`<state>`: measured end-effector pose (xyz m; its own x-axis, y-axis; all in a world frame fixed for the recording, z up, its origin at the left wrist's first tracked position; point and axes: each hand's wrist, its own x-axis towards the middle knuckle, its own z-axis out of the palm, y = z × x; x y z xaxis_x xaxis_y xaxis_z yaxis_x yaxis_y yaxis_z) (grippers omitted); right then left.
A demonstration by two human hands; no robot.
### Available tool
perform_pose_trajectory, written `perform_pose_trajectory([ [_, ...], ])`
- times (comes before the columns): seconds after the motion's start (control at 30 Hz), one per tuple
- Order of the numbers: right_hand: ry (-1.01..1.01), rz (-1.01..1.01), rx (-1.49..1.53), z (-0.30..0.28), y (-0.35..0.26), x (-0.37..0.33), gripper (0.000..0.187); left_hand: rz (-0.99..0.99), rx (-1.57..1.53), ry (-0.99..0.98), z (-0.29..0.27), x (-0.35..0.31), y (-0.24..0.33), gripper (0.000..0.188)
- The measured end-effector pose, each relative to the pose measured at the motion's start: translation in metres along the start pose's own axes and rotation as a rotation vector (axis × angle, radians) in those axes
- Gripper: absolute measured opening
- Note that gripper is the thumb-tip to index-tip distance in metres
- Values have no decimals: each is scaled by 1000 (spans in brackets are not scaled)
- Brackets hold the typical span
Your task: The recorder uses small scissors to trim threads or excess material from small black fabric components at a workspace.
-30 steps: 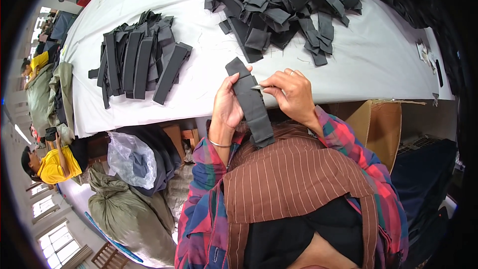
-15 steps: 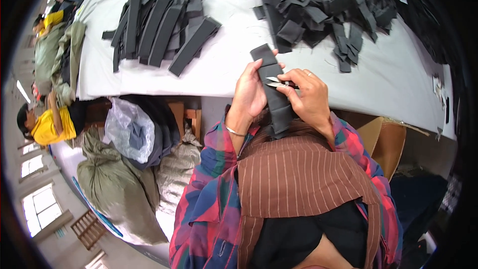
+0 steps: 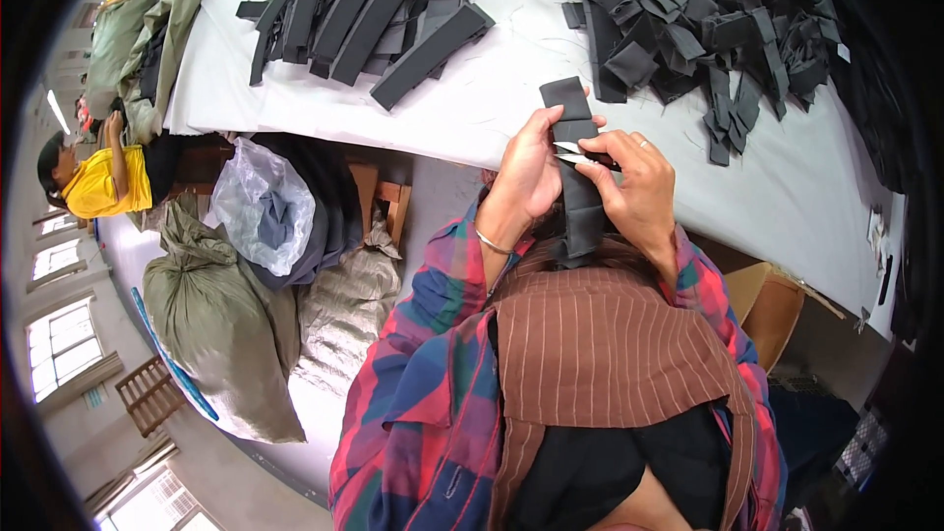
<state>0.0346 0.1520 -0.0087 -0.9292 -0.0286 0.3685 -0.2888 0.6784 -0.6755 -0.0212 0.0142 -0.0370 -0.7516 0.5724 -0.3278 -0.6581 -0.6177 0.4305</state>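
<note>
Both hands, left hand and right hand, now hold the black fabric strip more upright, nearer the table edge.

I see bare white table just ahead of my 2 hands, between the left stack of flat black strips and the right heap of loose pieces; a hand could pass there. Below the edge, a plastic bag, sacks and a cardboard box crowd the floor.
</note>
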Motion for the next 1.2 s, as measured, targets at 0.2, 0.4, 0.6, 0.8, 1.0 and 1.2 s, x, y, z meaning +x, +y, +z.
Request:
perform_pose_trajectory([
  [0.2,-60,-94,-177,-8,-3,5,16,-28,-20,2,-1,1,-1,44],
  [0.4,39,228,378,-3,5,9,26,69,-30,70,-12,-6,-4,38],
  [0.6,-52,302,642,-17,17,17,38,34,143,-170,17,-27,-16,48],
  [0.8,-86,330,878,-28,7,12,7,36,139,-143,5,-55,-17,45],
  [1.0,-241,327,1289,-18,16,-18,13,114,171,-77,-4,-72,-14,49],
  [1.2,-309,504,1190,-12,-13,-32,29,810,1285,-198,29,-85,4,48],
])
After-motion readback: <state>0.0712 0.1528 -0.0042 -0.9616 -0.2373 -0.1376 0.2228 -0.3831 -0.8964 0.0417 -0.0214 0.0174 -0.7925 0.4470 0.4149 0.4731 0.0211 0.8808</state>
